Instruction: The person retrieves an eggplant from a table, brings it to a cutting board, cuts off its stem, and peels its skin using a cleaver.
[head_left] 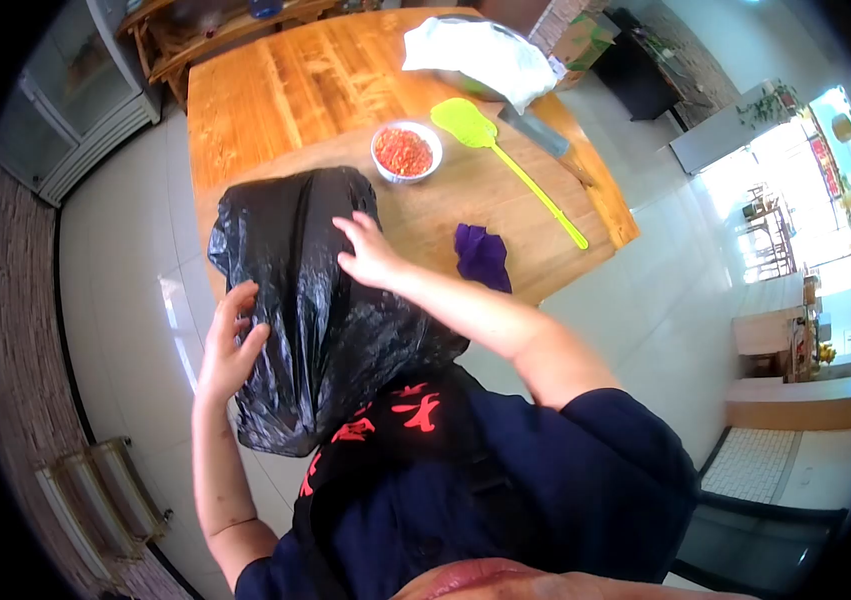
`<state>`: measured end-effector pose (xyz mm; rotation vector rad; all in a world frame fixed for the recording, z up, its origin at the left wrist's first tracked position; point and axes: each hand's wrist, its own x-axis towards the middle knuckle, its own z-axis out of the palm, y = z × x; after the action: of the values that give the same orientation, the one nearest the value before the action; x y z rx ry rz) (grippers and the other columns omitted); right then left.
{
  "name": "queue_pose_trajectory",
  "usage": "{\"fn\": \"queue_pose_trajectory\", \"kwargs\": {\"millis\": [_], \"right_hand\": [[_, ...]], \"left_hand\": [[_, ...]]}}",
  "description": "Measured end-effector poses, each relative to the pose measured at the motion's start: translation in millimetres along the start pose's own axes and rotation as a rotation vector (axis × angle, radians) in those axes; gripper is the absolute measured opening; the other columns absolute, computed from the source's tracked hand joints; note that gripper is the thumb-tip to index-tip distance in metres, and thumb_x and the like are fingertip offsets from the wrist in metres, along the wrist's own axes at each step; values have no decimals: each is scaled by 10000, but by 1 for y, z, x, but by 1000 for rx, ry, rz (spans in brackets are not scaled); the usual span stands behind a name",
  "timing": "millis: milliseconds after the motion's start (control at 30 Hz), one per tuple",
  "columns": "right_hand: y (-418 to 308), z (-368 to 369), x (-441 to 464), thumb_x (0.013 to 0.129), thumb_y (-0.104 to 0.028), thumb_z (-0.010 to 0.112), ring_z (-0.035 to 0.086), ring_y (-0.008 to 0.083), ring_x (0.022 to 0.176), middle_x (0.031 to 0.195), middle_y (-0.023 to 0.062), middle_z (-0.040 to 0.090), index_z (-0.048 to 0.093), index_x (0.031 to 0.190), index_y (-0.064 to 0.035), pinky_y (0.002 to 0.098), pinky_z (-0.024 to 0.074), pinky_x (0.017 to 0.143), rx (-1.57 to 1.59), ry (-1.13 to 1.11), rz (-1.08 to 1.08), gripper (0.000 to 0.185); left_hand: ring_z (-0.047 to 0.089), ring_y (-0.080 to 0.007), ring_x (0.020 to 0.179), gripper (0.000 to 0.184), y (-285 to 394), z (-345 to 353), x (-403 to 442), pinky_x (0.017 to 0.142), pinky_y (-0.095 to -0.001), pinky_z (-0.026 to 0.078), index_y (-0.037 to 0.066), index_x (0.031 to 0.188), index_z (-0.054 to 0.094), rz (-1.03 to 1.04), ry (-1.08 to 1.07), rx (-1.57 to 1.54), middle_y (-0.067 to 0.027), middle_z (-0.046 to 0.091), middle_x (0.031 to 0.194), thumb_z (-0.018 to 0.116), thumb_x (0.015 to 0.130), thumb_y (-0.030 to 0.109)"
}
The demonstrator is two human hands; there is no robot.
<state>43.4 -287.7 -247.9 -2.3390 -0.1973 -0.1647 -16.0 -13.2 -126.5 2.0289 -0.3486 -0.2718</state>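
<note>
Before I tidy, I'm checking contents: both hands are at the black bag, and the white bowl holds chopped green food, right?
Not green: the head view shows red chopped food in the white bowl. The left hand and right hand are at the black bag.

white bowl (406, 181) of chopped red food (403, 151), green swatter (466, 125), purple cloth (483, 258)

I see open wood on the table (275, 100), far left, past the black bag (307, 310)! Right of it, the bowl (407, 180), green swatter (462, 121) and purple cloth (482, 257) block the way.
</note>
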Motion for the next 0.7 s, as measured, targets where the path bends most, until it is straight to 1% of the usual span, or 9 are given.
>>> {"fn": "queue_pose_trajectory", "kwargs": {"millis": [67, 133, 233, 300, 400, 467, 567, 600, 700], "right_hand": [[18, 28, -3, 750, -172, 675, 352, 477, 1270, 1435, 336, 207, 313, 1410, -100, 455, 339, 1060, -46, -68, 181, 756], [37, 55, -7, 740, -176, 660, 347, 490, 1269, 1442, 340, 184, 260, 1436, -113, 441, 348, 1057, -23, -131, 334, 805], [25, 69, -13, 726, -155, 626, 320, 453, 1305, 1450, 330, 189, 227, 1448, -95, 408, 323, 1080, 142, -211, 400, 827], [32, 87, -2, 719, -167, 634, 235, 430, 1356, 1448, 334, 183, 212, 1450, -67, 408, 262, 1113, 197, -225, 320, 850], [7, 101, 20, 697, -195, 661, 200, 464, 1360, 1442, 384, 131, 267, 1431, -49, 411, 253, 1117, 238, -267, 457, 846], [9, 108, 35, 708, -214, 652, 232, 456, 1353, 1466, 352, 118, 288, 1427, -47, 397, 251, 1120, 260, -341, 425, 823], [32, 89, 53, 743, -196, 622, 293, 376, 1351, 1459, 289, 248, 471, 1332, -53, 374, 266, 1114, 251, -453, 378, 625], [36, 87, 45, 781, -142, 584, 423, 352, 1265, 1360, 248, 428, 573, 1217, -40, 376, 357, 1049, 218, -288, 225, 448], [44, -4, 22, 800, -72, 549, 536, 338, 1122, 1213, 195, 552, 613, 1114, -22, 377, 439, 950, 327, -129, -76, 324]], "left_hand": [[333, -374, 1317, 624, -40, 28, 29, 1054, -420, 329, 89, 1332, 436, 147, 118, 336, -261, 311, 1420, 681, 758, 98], [296, -451, 1314, 707, -72, 58, 47, 1078, -452, 298, 116, 1364, 409, 98, 107, 425, -274, 258, 1445, 720, 730, 147], [290, -448, 1316, 777, -121, 84, 64, 1081, -460, 300, 151, 1399, 366, -55, 43, 598, -247, 210, 1476, 738, 718, 182], [300, -443, 1310, 790, -131, 86, 78, 1082, -462, 303, 157, 1405, 355, -69, 25, 667, -215, 205, 1489, 738, 715, 183], [294, -445, 1308, 743, -150, 74, 93, 1084, -464, 304, 120, 1397, 363, -19, 41, 674, -204, 202, 1492, 705, 738, 119], [287, -423, 1323, 716, -161, 61, 103, 1089, -442, 304, 105, 1397, 360, -34, 31, 703, -199, 187, 1500, 678, 756, 79], [288, -376, 1342, 690, -158, 63, 123, 1086, -409, 316, 91, 1396, 362, -107, 20, 719, -181, 168, 1514, 655, 772, 56], [287, -376, 1344, 687, -153, 60, 123, 1085, -409, 317, 88, 1394, 364, -124, 19, 714, -180, 166, 1516, 654, 772, 53], [280, -399, 1343, 683, -169, 70, 119, 1097, -417, 293, 63, 1380, 384, -35, 91, 694, -197, 164, 1515, 653, 753, 31]]}}
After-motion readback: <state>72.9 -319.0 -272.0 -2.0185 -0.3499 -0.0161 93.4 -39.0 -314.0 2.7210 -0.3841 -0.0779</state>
